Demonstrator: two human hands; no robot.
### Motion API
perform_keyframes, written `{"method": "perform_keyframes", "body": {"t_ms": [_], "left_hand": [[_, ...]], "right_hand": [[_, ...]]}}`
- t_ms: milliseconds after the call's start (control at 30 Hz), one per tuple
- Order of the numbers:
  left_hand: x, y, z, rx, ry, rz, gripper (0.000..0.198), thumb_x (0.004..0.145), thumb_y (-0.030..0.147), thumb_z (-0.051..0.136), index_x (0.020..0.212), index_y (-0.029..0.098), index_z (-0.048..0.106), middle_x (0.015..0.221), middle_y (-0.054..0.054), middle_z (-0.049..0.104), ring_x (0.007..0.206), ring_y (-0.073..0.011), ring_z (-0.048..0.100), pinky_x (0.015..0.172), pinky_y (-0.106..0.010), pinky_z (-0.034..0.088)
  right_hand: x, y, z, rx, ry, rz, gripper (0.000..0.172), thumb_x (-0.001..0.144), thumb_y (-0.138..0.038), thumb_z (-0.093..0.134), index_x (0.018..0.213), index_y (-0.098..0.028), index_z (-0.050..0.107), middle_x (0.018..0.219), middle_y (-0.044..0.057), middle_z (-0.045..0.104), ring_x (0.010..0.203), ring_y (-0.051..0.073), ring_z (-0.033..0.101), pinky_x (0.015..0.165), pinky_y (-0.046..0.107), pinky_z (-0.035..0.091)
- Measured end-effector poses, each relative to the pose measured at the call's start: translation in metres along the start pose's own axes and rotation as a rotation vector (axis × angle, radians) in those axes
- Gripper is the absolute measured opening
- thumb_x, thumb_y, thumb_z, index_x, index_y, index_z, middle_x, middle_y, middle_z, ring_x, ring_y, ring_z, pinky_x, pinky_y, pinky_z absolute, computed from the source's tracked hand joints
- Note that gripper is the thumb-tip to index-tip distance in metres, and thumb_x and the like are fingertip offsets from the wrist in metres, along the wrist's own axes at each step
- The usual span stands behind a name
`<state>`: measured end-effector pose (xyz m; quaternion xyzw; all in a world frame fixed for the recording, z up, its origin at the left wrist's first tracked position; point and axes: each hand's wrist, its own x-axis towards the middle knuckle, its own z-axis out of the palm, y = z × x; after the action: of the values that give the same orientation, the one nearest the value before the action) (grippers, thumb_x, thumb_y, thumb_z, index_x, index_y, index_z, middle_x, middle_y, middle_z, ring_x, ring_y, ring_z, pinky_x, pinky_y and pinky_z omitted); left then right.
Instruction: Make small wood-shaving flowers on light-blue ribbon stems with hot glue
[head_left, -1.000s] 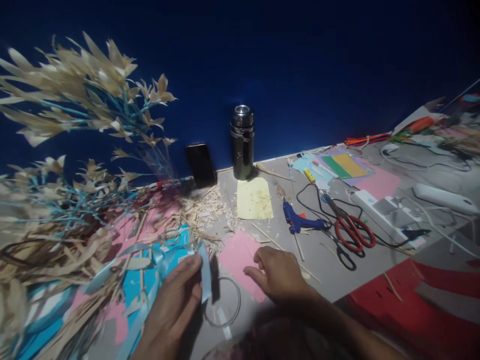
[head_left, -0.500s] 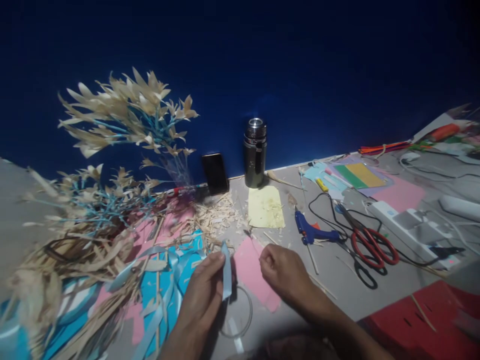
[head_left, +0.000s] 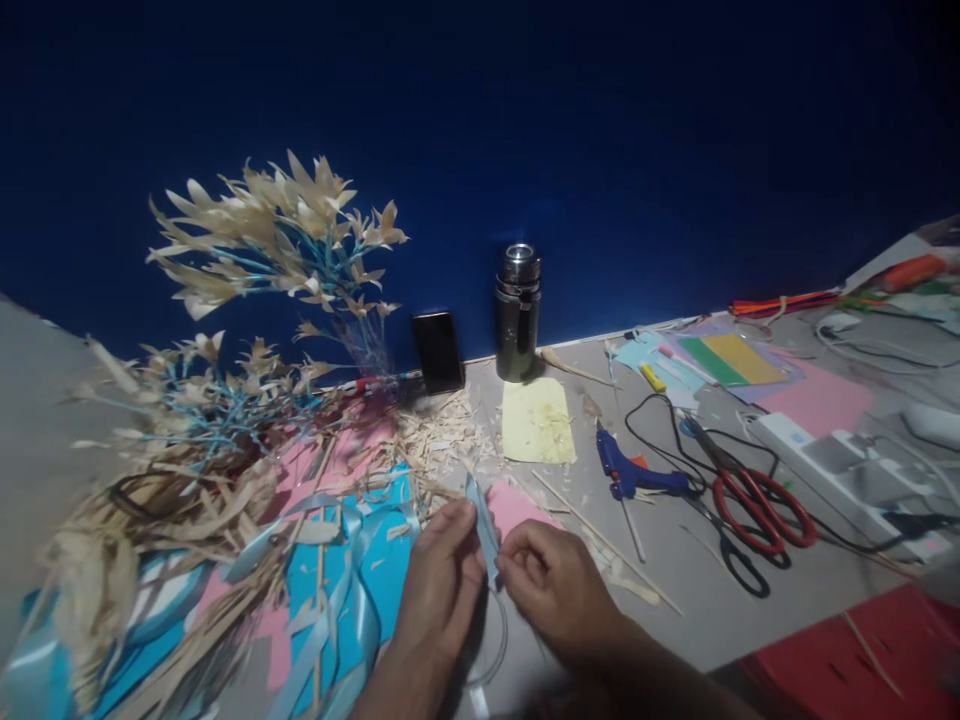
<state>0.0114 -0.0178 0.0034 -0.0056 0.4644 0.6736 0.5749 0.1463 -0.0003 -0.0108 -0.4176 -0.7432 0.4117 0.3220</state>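
My left hand [head_left: 444, 575] is closed on a strip of light blue ribbon [head_left: 482, 530], which stands up slanted between thumb and fingers. Close on its right, my right hand [head_left: 551, 580] has its fingers pinched together at the ribbon's lower end. What those fingers hold is hidden. A thin grey loop [head_left: 501, 650] of cord or wire lies below the hands. Behind them is a sheet of pink paper [head_left: 514, 505], partly covered by my right hand.
To the left stand pale flowers [head_left: 300, 215] with blue stems, above dried husks [head_left: 97, 570] and blue ribbons [head_left: 352, 590]. A flask [head_left: 517, 320] and phone [head_left: 439, 350] are at the wall. Rightward lie a blue glue gun [head_left: 637, 472], red-handled scissors [head_left: 757, 510] and a power strip [head_left: 840, 480].
My right hand has come left and down to the ribbon's lower end. My left hand has shifted slightly right, and the ribbon now leans. The whole view has shifted a little.
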Motion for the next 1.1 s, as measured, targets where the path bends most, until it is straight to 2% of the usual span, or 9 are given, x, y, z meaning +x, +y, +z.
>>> {"method": "perform_keyframes", "body": {"t_ms": [233, 433, 633, 800, 967, 1100], "left_hand": [[-0.0021, -0.0019, -0.0002, 0.01, 0.003, -0.007, 0.043, 0.039, 0.021, 0.101, 0.07, 0.014, 0.071, 0.064, 0.001, 0.071, 0.059, -0.0111, 0.066, 0.055, -0.018, 0.054], [-0.0015, -0.0029, -0.0032, 0.027, -0.005, 0.051, 0.039, 0.044, 0.02, 0.099, 0.073, 0.014, 0.073, 0.066, -0.001, 0.073, 0.059, -0.0111, 0.066, 0.058, -0.018, 0.055], [-0.0005, -0.0065, -0.0066, 0.039, -0.015, 0.039, 0.04, 0.047, 0.018, 0.098, 0.079, 0.014, 0.075, 0.072, -0.003, 0.076, 0.066, -0.0136, 0.07, 0.063, -0.02, 0.056], [-0.0029, -0.0069, -0.0066, 0.1, -0.083, 0.023, 0.042, 0.05, 0.022, 0.096, 0.087, 0.013, 0.077, 0.08, -0.007, 0.078, 0.074, -0.0204, 0.074, 0.067, -0.028, 0.059], [-0.0013, -0.0076, -0.0075, 0.103, -0.029, 0.04, 0.047, 0.049, 0.02, 0.096, 0.092, 0.015, 0.077, 0.081, -0.006, 0.079, 0.081, -0.0232, 0.076, 0.072, -0.03, 0.06], [-0.0002, -0.0076, -0.0082, 0.113, -0.026, 0.047, 0.043, 0.051, 0.019, 0.095, 0.09, 0.015, 0.077, 0.081, -0.006, 0.079, 0.082, -0.0233, 0.076, 0.074, -0.03, 0.06]], "right_hand": [[0.0026, 0.0001, -0.0017, -0.093, -0.02, 0.002, 0.011, 0.081, -0.014, 0.057, 0.074, -0.019, 0.063, 0.057, -0.003, 0.057, 0.051, 0.011, 0.048, 0.054, 0.022, 0.033], [0.0032, 0.0002, -0.0024, -0.09, 0.007, 0.006, 0.012, 0.083, -0.017, 0.057, 0.073, -0.018, 0.064, 0.058, -0.002, 0.058, 0.052, 0.012, 0.049, 0.056, 0.022, 0.035], [0.0056, -0.0016, -0.0024, -0.056, -0.007, 0.064, 0.011, 0.082, -0.017, 0.058, 0.073, -0.018, 0.065, 0.059, -0.003, 0.057, 0.053, 0.011, 0.049, 0.056, 0.022, 0.034], [0.0078, -0.0043, -0.0041, 0.05, -0.028, 0.163, 0.01, 0.081, -0.017, 0.059, 0.072, -0.018, 0.064, 0.057, -0.004, 0.054, 0.053, 0.011, 0.047, 0.053, 0.021, 0.033], [0.0068, -0.0075, -0.005, 0.114, -0.039, 0.205, 0.009, 0.081, -0.017, 0.059, 0.073, -0.017, 0.064, 0.057, -0.005, 0.052, 0.052, 0.011, 0.046, 0.052, 0.021, 0.033], [0.0064, -0.0061, -0.0046, 0.058, -0.029, 0.189, 0.011, 0.081, -0.017, 0.059, 0.072, -0.018, 0.064, 0.057, -0.004, 0.053, 0.052, 0.011, 0.046, 0.053, 0.021, 0.032]]}}
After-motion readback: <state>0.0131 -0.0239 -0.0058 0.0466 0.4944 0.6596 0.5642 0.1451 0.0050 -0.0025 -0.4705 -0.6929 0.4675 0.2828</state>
